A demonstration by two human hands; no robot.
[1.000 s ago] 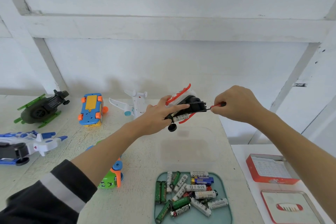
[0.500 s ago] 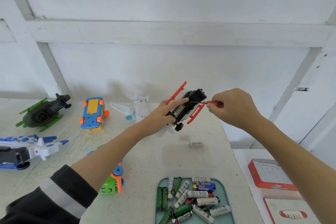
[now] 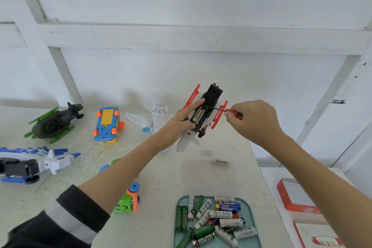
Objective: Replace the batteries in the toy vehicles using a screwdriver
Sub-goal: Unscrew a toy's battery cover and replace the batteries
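My left hand (image 3: pixel 177 127) grips a white toy helicopter with red skids (image 3: pixel 203 116) above the table, belly up. Its black battery bay is uncovered and a black-and-gold battery (image 3: pixel 197 115) lies inside, with my index finger along the bay's edge. My right hand (image 3: pixel 253 122) pinches a small red-handled screwdriver (image 3: pixel 233 112); its thin shaft reaches left into the bay. One white battery (image 3: pixel 220 161) lies in a clear shallow tray (image 3: pixel 237 177) below the toy. A teal tray (image 3: pixel 254 219) near the front edge holds several batteries.
Other toys lie upturned on the white table: a green helicopter (image 3: pixel 54 123), a blue-and-orange bus (image 3: pixel 107 125), a white plane (image 3: pixel 153 120), a blue-and-white jet (image 3: pixel 30 164) and a green-and-orange toy (image 3: pixel 128 201) under my left forearm. Red boxes (image 3: pixel 296 195) sit on a lower surface at right.
I have turned the helicopter so its uncovered bay faces up. A white battery has dropped out of it and now lies in the clear tray. The screwdriver tip stays at the bay.
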